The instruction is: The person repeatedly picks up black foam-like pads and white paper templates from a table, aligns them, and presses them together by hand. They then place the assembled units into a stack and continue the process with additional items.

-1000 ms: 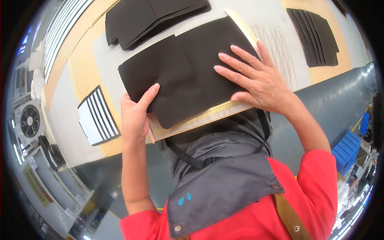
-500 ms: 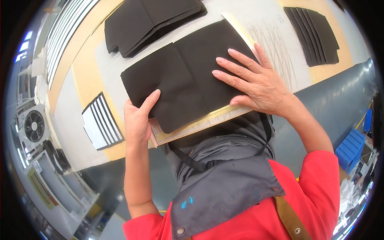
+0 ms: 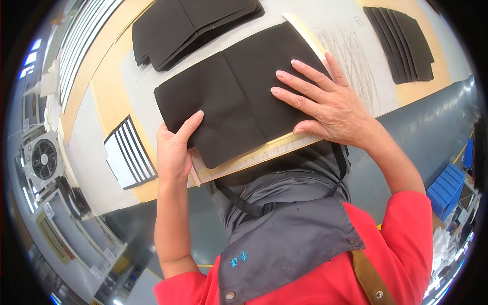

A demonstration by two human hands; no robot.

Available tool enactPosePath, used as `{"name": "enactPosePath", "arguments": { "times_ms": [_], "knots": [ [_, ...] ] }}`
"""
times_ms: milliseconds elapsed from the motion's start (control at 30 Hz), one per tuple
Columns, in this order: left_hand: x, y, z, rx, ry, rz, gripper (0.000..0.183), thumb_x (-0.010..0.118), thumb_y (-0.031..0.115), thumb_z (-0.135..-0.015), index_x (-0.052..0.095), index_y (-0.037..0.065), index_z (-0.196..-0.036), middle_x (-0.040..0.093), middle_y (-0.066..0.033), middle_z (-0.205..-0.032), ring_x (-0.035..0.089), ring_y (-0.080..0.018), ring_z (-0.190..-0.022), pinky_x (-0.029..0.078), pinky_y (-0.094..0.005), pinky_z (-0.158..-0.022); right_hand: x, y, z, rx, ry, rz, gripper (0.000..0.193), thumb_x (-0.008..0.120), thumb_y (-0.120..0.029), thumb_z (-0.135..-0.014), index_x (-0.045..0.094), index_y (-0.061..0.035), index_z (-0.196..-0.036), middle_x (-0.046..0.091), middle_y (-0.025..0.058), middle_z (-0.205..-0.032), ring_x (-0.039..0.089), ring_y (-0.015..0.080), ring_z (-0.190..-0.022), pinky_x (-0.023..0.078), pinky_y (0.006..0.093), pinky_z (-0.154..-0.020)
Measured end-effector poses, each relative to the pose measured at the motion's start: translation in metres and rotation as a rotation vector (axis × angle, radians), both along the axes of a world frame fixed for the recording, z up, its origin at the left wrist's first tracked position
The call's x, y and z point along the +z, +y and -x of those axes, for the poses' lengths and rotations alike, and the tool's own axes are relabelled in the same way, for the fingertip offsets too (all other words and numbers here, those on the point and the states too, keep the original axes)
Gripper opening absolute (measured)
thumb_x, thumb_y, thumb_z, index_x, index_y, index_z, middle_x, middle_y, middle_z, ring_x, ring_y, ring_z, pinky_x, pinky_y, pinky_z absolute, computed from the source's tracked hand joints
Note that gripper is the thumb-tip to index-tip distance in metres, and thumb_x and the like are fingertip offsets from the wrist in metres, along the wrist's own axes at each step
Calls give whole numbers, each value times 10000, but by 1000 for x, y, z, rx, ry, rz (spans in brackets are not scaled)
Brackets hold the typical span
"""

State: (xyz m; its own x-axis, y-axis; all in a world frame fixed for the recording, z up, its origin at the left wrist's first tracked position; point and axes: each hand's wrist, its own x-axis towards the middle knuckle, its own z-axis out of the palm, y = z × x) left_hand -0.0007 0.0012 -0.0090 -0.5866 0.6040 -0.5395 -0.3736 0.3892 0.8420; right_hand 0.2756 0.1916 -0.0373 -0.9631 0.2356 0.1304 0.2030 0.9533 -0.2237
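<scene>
A black flat panel (image 3: 239, 91) with a crease across its middle lies at the near edge of the work table. My left hand (image 3: 178, 147) grips the panel's left edge, thumb on top and fingers hidden underneath. My right hand (image 3: 325, 101) rests flat on the panel's right half, its fingers spread. Yellowish strips show along the panel's right and near edges. Beyond the panel sits a stack of similar black panels (image 3: 198, 30).
Fanned black pieces (image 3: 399, 43) lie on the table's right part. White pieces with black edges (image 3: 130, 152) lie fanned at the left. A row of white strips (image 3: 91, 46) lies at the far left. Beside the table are a fan (image 3: 43, 159) and a blue crate (image 3: 446, 190).
Both hands keep almost the same places on the panel. The crease in the panel looks slightly straighter and flatter than before.
</scene>
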Motion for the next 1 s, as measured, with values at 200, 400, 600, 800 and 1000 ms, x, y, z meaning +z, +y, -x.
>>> {"name": "enactPosePath", "arguments": {
  "times_ms": [200, 400, 600, 800, 1000],
  "knots": [
    [1, 1, -2, 18, 0, 2, 307, 809, 58, -934, 702, -48, -1202, 755, -132, -1124, 746, -198, -963, 627, -330, -838, 0, 0, 0, 0, 10, 0, 726, 585, -652, -963, 520, -282, -1585, 481, -20, -1651, 378, 235, -1569, 104, 613, -1329],
    [1, 2, -2, 16, -1, 6, 310, 808, 56, -934, 699, -47, -1205, 754, -131, -1123, 746, -198, -957, 632, -335, -822, -1, 0, 0, -1, 12, -5, 725, 579, -655, -965, 522, -281, -1583, 483, -22, -1651, 379, 236, -1568, 104, 615, -1329],
    [1, 2, -3, 16, 9, -3, 309, 815, 59, -930, 703, -43, -1199, 755, -128, -1119, 745, -193, -953, 631, -332, -820, -1, 0, 0, 0, 5, -12, 725, 568, -661, -968, 516, -286, -1587, 477, -27, -1655, 374, 234, -1572, 101, 613, -1331],
    [0, 0, -3, 22, 10, -10, 304, 823, 66, -927, 710, -32, -1191, 758, -120, -1118, 743, -189, -956, 630, -333, -820, -1, 0, -1, -4, -7, -12, 724, 555, -668, -973, 509, -293, -1590, 466, -31, -1662, 368, 233, -1575, 98, 614, -1333],
    [1, 1, -6, 29, 12, -12, 298, 824, 57, -925, 712, -28, -1188, 762, -117, -1116, 744, -185, -956, 630, -330, -824, -1, 0, 0, -3, -15, -16, 726, 553, -669, -973, 505, -294, -1593, 462, -30, -1666, 363, 233, -1578, 94, 614, -1333]
  ]
}}
